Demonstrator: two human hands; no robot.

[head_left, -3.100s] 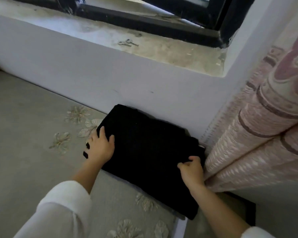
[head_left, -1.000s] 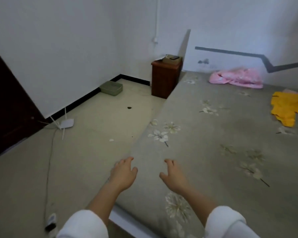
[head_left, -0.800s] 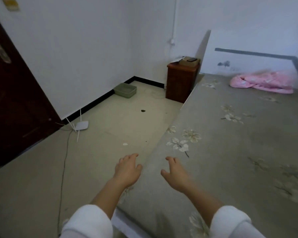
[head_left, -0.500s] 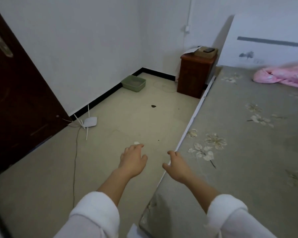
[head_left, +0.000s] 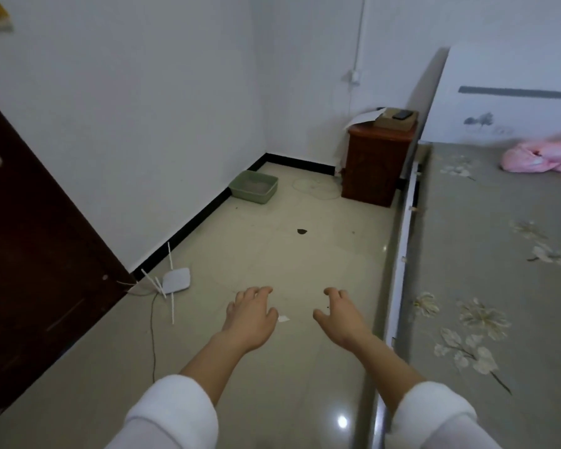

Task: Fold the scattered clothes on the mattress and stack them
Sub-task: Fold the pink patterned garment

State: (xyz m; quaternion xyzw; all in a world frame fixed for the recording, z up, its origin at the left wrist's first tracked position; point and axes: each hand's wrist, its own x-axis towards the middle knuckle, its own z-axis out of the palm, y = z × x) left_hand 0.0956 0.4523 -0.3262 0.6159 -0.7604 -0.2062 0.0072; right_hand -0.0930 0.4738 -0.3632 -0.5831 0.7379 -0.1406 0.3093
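A pale tiled floor (head_left: 272,254) runs from a dark door (head_left: 30,254) past a white router (head_left: 175,279) and green tray (head_left: 253,186). Above it hover the left hand (head_left: 251,319) and right hand (head_left: 344,319), each grip slack, fingers loosely curled, holding nothing. Beyond a wooden nightstand (head_left: 376,166), a crumpled pink garment (head_left: 538,158) lies at the far end of the flowered mattress (head_left: 499,286).

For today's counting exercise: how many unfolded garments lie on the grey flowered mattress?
1: a crumpled pink garment at the far end of the mattress, near the white headboard. More may lie beyond the picture's right edge.
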